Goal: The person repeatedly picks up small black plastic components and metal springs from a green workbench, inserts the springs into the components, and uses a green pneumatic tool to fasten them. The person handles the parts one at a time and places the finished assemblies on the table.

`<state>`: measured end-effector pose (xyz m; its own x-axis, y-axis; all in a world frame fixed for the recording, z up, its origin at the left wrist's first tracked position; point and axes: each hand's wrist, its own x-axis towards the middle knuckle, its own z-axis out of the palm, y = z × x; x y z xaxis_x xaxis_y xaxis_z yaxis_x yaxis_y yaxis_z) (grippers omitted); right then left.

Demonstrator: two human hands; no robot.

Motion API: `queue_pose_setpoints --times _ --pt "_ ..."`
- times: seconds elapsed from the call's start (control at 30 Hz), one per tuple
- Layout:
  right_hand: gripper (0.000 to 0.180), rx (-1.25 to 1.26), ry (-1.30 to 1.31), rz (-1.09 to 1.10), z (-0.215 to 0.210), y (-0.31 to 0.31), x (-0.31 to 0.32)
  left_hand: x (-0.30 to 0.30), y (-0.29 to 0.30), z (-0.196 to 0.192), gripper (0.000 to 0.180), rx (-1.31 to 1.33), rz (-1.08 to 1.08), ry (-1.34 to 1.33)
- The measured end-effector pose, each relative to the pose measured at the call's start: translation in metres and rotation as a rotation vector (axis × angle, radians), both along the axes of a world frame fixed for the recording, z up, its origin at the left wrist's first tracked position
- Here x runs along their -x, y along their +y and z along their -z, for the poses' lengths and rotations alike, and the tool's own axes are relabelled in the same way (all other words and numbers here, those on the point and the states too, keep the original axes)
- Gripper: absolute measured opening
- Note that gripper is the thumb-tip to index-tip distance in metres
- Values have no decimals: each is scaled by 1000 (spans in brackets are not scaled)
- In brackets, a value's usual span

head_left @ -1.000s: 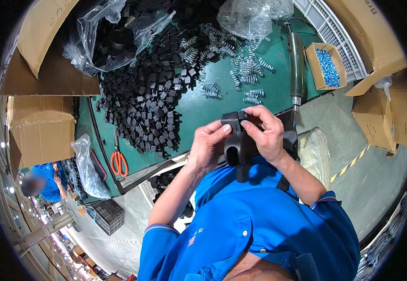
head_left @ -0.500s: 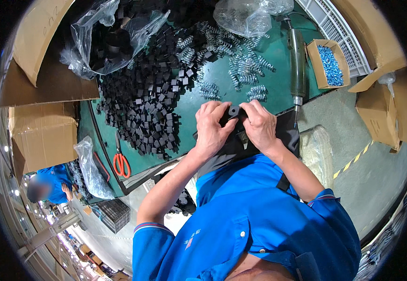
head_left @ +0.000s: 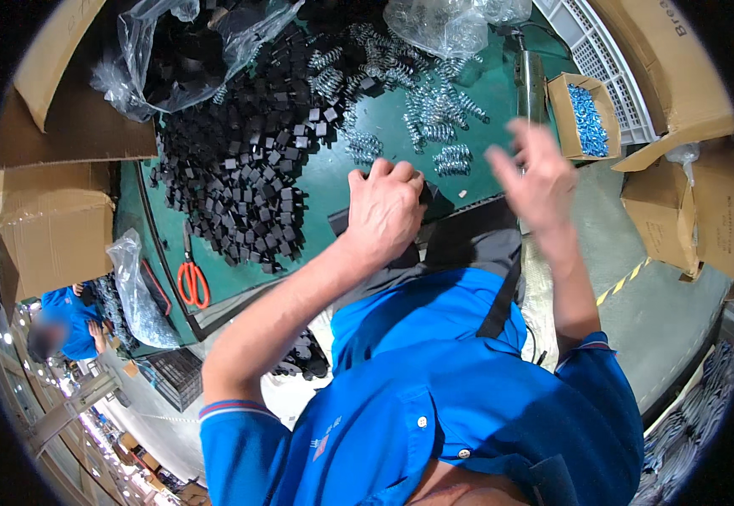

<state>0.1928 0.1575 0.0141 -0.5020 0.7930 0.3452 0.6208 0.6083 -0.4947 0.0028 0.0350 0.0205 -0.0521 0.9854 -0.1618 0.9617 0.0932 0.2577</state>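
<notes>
My left hand [head_left: 386,207] is closed around a black part, largely hidden by the fingers, at the table's near edge. Dark flat pieces [head_left: 339,222] lie beside and beneath that hand. Raised off to the right, my right hand [head_left: 541,181] is smeared by motion, its fingers apart and nothing seen in them. It is just on the near side of a dark green power screwdriver [head_left: 531,84], whose lower end it hides. Beyond my hands are small clusters of metal springs [head_left: 452,159]. To the left spreads a big heap of small black blocks [head_left: 249,181].
Right of the screwdriver stands a small carton [head_left: 562,114] of blue screws. Behind it is a white plastic crate [head_left: 612,72]. Orange-handled scissors [head_left: 191,282] lie at the table's left, near clear plastic bags [head_left: 143,291]. Cardboard boxes [head_left: 55,232] flank the table. A co-worker sits far left.
My right hand has let go of the black part and moved right toward the screwdriver. My left hand keeps hold and has turned back-up. The whole view has shifted slightly.
</notes>
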Motion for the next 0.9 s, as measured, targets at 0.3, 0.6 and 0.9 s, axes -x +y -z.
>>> queue_pose_setpoints --times 0.3,0.6,0.9 --pt "92 214 -455 349 13 70 12 25 -13 25 40 -146 -44 -362" --pt "33 851 846 -102 -47 38 -4 9 4 23 13 -94 51 -33" --pt "63 1002 1264 -428 -70 17 46 13 0 25 42 -88 20 -133"
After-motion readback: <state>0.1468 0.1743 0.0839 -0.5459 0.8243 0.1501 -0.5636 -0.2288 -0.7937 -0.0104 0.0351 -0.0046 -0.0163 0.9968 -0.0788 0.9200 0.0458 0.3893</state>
